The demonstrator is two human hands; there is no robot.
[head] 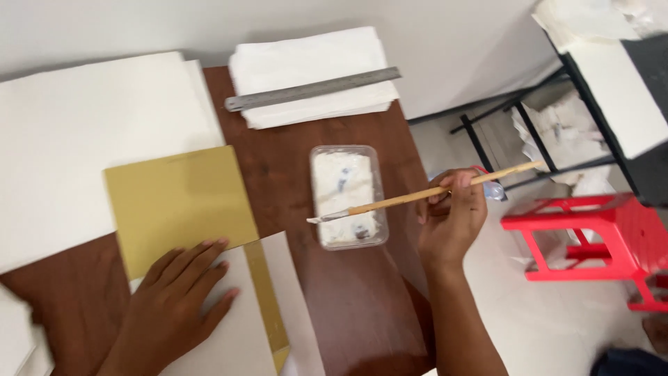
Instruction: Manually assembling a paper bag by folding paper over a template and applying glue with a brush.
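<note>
Brush (417, 196) gripped in R hand (451, 221), L hand (177, 296) flat on gold card (179, 205)

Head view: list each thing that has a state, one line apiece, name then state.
plastic tub, open, no lid, holding white paste
brush, held over the tub, bristles coated white
right hand, gripping the brush handle
left hand, pressed flat on the white sheet
gold card, lying flat
white sheet, lying flat
steel ruler, resting on stacked white paper
</note>
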